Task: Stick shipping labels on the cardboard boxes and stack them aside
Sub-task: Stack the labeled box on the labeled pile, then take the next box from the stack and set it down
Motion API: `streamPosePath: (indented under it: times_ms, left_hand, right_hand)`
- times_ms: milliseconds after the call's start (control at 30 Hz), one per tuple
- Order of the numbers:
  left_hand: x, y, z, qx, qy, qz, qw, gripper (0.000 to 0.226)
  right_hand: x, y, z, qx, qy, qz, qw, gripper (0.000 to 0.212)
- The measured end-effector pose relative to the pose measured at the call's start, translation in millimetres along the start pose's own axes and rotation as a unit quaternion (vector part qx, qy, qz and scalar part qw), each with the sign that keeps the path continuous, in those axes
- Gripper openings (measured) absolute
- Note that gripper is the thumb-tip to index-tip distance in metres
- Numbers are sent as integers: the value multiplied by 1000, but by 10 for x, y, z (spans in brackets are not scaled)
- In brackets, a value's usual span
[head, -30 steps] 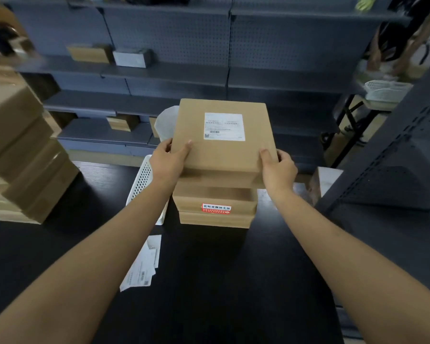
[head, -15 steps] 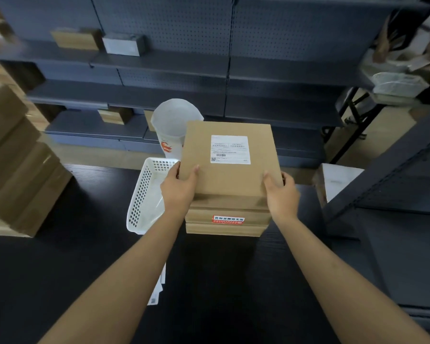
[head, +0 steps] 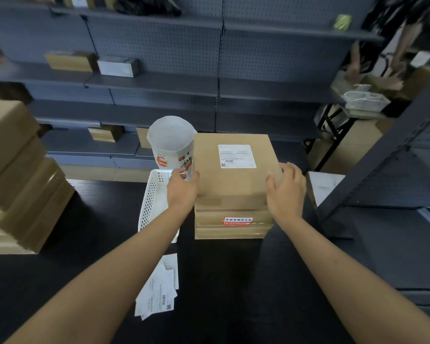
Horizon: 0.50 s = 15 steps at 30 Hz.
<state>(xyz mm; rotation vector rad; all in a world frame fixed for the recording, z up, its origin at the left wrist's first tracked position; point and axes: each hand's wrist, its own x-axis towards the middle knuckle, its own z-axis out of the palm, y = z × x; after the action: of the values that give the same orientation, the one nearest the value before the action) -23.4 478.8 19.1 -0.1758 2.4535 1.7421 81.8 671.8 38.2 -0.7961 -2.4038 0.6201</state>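
Observation:
A flat cardboard box (head: 233,180) with a white shipping label (head: 236,156) on its top lies on a short stack of similar boxes (head: 233,230) on the black table (head: 60,269). A box lower in the stack carries a red sticker (head: 237,220) on its front. My left hand (head: 181,192) grips the top box's near left corner, thumb on the lid. My right hand (head: 286,192) is at the near right corner with fingers spread, barely touching. Several loose shipping labels (head: 159,291) lie on the table between my forearms.
A white perforated basket (head: 152,202) holding a printed paper cup (head: 169,142) stands just left of the stack. A tall pile of cardboard boxes (head: 18,175) fills the table's left side. A white box (head: 325,187) and a dark shelf unit (head: 395,182) stand at right; grey shelving runs behind.
The labelled box came down from the air onto the stack. My right hand has opened and loosened off its corner. The left hand stays on the box.

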Motion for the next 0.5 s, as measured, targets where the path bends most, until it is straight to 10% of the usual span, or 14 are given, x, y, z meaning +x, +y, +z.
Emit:
streamPosePath:
  times_ms: [300,500]
  left_hand:
    - [-441,-425,-662,227,8,112,967,38]
    - [-955,-716,-1105,327,-6,132,936,39]
  right_hand:
    - [-712,-315,-33,-58,-70,-167,982,33]
    - [-1263,-308,-19,-26,-172,-126,977,32]
